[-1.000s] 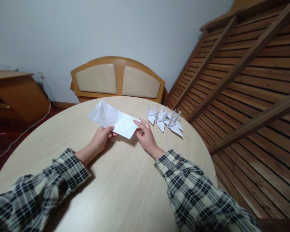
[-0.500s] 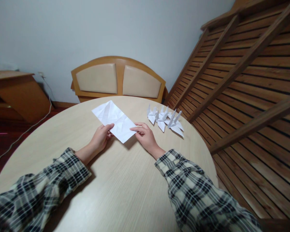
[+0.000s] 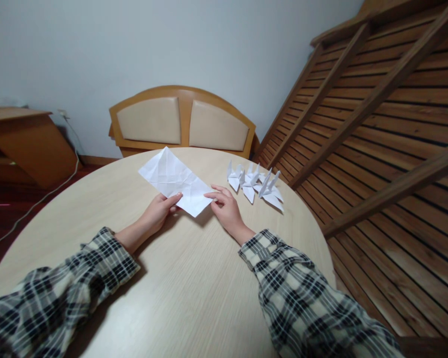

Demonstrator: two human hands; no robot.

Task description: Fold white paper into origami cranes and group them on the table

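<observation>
A creased white sheet of paper (image 3: 179,181) is held up between my hands over the round table (image 3: 194,278). My left hand (image 3: 160,213) pinches its near left edge, with the thumb on top and the fingers hidden underneath. At the right corner, my right hand (image 3: 226,209) grips the paper between thumb and fingers. Fold lines cross the whole sheet. To the right of my right hand stand several folded white paper cranes (image 3: 248,184), grouped close together and apart from the sheet.
Behind the table is a wooden headboard (image 3: 185,119) with pale padded panels. A slatted wooden frame (image 3: 381,149) leans along the right side. On the left are a brown desk (image 3: 30,144) and a white cable (image 3: 41,201) running down to the floor.
The paper has opened out a little wider and tilted, its far corner shifting up and left. My left thumb now lies further over the sheet. The cranes have not moved.
</observation>
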